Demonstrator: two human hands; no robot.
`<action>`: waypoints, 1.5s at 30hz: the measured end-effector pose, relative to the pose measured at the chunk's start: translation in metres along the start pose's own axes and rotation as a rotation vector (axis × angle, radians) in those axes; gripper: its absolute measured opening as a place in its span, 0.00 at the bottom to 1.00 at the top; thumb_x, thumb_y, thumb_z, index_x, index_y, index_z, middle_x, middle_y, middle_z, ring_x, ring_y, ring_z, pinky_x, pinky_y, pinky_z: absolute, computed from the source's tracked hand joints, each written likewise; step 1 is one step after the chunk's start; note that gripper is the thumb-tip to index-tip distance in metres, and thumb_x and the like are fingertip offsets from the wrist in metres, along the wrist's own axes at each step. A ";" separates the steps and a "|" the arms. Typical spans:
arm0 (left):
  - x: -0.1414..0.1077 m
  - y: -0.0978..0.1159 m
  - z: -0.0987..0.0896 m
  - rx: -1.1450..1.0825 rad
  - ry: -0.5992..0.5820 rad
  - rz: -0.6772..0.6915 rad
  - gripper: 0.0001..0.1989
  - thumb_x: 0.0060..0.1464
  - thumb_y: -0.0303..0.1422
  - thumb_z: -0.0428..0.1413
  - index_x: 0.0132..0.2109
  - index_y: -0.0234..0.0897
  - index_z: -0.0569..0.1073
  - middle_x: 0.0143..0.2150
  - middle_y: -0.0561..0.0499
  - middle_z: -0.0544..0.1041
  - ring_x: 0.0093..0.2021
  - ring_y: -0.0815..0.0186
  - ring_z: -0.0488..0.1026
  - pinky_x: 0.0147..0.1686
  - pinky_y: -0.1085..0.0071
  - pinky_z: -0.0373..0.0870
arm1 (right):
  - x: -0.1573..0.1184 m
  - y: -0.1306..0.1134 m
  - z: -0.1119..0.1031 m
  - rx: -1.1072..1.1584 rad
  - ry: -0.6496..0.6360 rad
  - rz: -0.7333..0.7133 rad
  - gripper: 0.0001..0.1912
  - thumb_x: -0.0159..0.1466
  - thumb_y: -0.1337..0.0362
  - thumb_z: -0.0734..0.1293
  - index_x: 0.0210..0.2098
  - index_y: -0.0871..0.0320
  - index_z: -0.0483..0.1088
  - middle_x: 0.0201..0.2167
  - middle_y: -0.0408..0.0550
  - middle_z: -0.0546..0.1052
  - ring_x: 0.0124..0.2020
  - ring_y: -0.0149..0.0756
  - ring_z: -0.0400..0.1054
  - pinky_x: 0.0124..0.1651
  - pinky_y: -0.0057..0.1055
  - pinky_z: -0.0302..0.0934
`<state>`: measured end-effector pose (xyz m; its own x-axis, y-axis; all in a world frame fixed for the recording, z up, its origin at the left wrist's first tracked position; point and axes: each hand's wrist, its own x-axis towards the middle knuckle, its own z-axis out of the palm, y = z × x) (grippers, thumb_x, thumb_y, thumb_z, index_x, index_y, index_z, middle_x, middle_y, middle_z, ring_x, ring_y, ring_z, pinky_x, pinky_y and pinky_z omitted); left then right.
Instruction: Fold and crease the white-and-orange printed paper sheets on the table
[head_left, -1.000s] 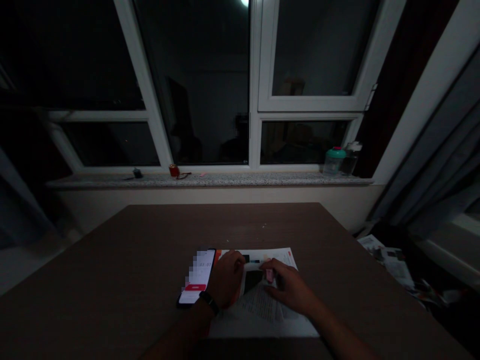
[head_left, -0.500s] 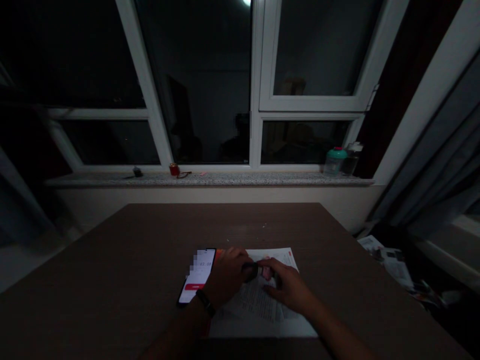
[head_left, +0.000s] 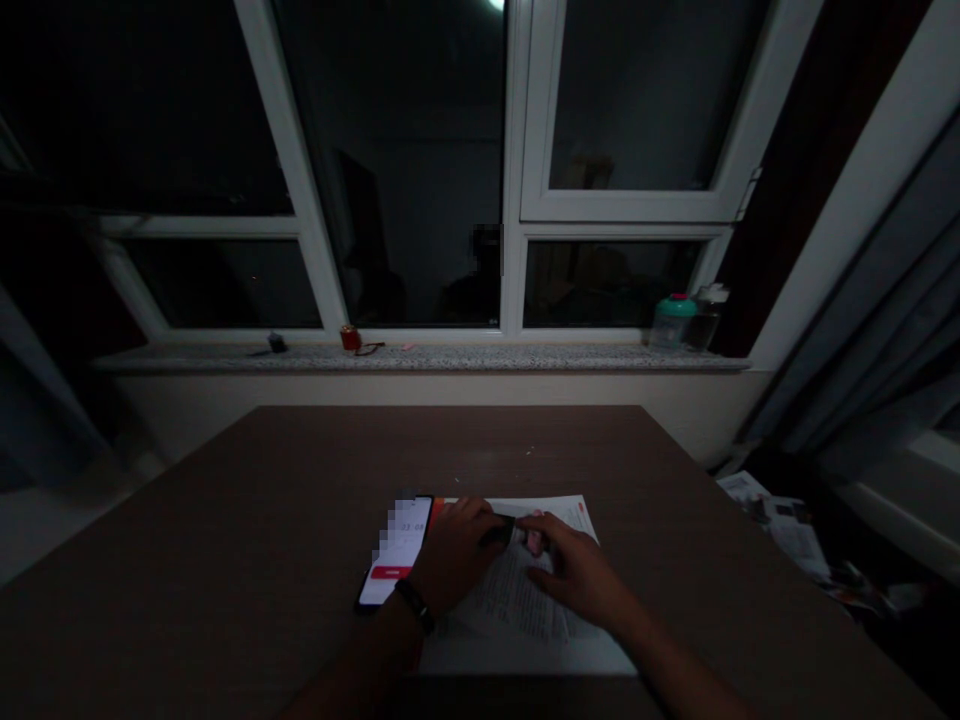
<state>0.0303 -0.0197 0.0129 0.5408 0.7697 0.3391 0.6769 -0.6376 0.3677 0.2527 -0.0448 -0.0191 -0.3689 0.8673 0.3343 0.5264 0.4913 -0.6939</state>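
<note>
My left hand [head_left: 459, 548], with a dark band on its wrist, is closed round a small dark object [head_left: 501, 530] above a printed sheet [head_left: 517, 610]. My right hand [head_left: 571, 568] is beside it with fingers curved; its index fingertip reaches the right end of the dark object, and its thumb is apart below. A small pink shape [head_left: 535, 542] shows between the right thumb and index finger; whether it is held or lies on the sheet is unclear. Left of my left hand lies a lit phone [head_left: 397, 550], partly over the sheet's left side.
The brown table [head_left: 225, 530] reaches to a wall under a stone windowsill [head_left: 465, 357]. On the sill stand a red jar [head_left: 350, 338], a small dark item [head_left: 277, 343] and a teal-lidded bottle [head_left: 673, 322]. Papers [head_left: 787, 530] lie low at the right, beyond the table.
The dark object in my left hand has tilted slightly and looks flatter. Both hands have otherwise hardly moved.
</note>
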 end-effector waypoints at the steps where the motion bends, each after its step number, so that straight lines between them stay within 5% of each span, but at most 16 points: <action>1: 0.000 0.000 0.000 0.017 0.007 -0.007 0.09 0.57 0.28 0.57 0.46 0.43 0.73 0.44 0.51 0.72 0.46 0.59 0.68 0.46 0.62 0.61 | 0.000 0.000 0.000 0.004 0.001 -0.006 0.30 0.55 0.71 0.68 0.57 0.48 0.64 0.50 0.47 0.73 0.53 0.41 0.67 0.56 0.37 0.60; 9: 0.004 -0.002 0.001 0.198 0.016 -0.025 0.09 0.61 0.24 0.53 0.40 0.41 0.75 0.42 0.50 0.72 0.46 0.58 0.67 0.45 0.62 0.61 | -0.001 0.003 0.000 0.019 -0.083 0.006 0.34 0.53 0.72 0.70 0.58 0.50 0.64 0.56 0.48 0.70 0.62 0.43 0.58 0.64 0.41 0.51; 16: 0.001 0.000 0.001 0.193 0.017 -0.056 0.06 0.60 0.28 0.55 0.43 0.41 0.75 0.46 0.50 0.72 0.50 0.57 0.66 0.51 0.57 0.60 | -0.001 -0.005 -0.007 0.002 -0.130 0.022 0.31 0.53 0.70 0.71 0.55 0.51 0.67 0.48 0.48 0.72 0.53 0.42 0.65 0.58 0.37 0.57; 28: -0.006 -0.004 0.010 0.094 -0.149 -0.005 0.20 0.55 0.36 0.61 0.54 0.44 0.70 0.55 0.48 0.70 0.54 0.53 0.65 0.53 0.54 0.59 | -0.001 -0.008 -0.009 0.005 -0.155 0.017 0.26 0.53 0.70 0.71 0.51 0.51 0.69 0.42 0.46 0.72 0.46 0.41 0.66 0.51 0.36 0.60; 36: -0.007 -0.009 0.015 0.072 -0.162 0.026 0.23 0.55 0.40 0.61 0.57 0.45 0.68 0.57 0.48 0.67 0.57 0.53 0.63 0.56 0.53 0.58 | -0.002 0.000 -0.006 -0.005 -0.089 0.012 0.26 0.56 0.69 0.70 0.54 0.50 0.67 0.46 0.48 0.72 0.50 0.42 0.64 0.55 0.37 0.57; 45: -0.008 -0.020 0.020 0.058 -0.171 0.042 0.23 0.55 0.31 0.60 0.58 0.43 0.68 0.62 0.47 0.65 0.62 0.53 0.60 0.60 0.52 0.56 | 0.000 0.007 -0.004 -0.011 -0.007 0.029 0.20 0.58 0.71 0.66 0.50 0.52 0.69 0.45 0.49 0.73 0.48 0.41 0.66 0.53 0.37 0.60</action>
<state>0.0225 -0.0128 -0.0141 0.6427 0.7397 0.1995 0.6771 -0.6702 0.3038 0.2592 -0.0410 -0.0209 -0.3588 0.8806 0.3096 0.5452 0.4669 -0.6962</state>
